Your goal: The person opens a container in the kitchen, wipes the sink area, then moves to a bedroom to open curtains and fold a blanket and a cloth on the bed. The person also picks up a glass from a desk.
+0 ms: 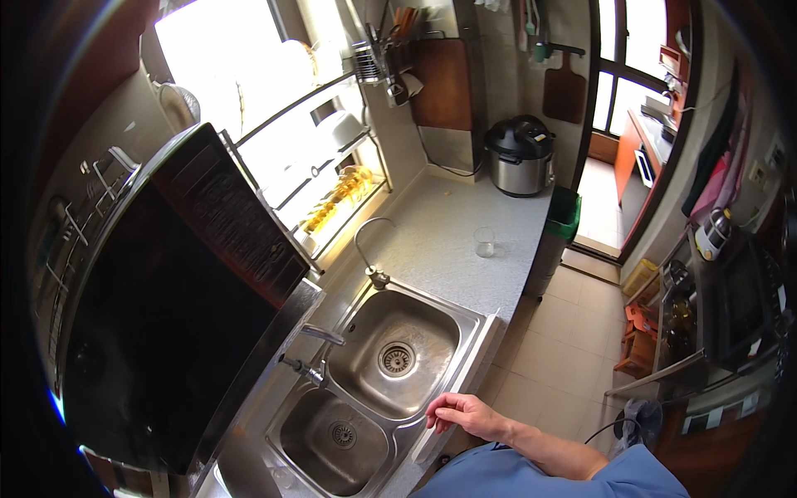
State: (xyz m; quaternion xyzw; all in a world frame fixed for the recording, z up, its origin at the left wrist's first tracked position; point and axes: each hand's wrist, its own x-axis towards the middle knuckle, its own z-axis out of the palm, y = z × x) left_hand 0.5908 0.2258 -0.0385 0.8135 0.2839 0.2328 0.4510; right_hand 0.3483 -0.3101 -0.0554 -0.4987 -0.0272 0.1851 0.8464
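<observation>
My right hand (pixel 464 416) hangs over the front edge of the double stainless-steel sink (pixel 429 299), fingers loosely curled and holding nothing. Beside it lie the larger basin (pixel 429 367) with its drain strainer (pixel 396 359) and the smaller basin (pixel 311 411). A metal faucet (pixel 308 371) stands behind the divider between the basins. The slim curved tap (pixel 361 243) rises at the sink's far corner. On the speckled countertop (pixel 429 218) beyond the sink stands a clear glass cup (pixel 484 243). My left hand is out of view.
A black microwave oven (pixel 162 311) fills the left side, near the sink. An electric pressure cooker (pixel 520 155) stands at the counter's far end, by a green-lined bin (pixel 563 215). Tiled floor (pixel 542 348) lies right of the counter, with a loaded shelf rack (pixel 691 367) beyond.
</observation>
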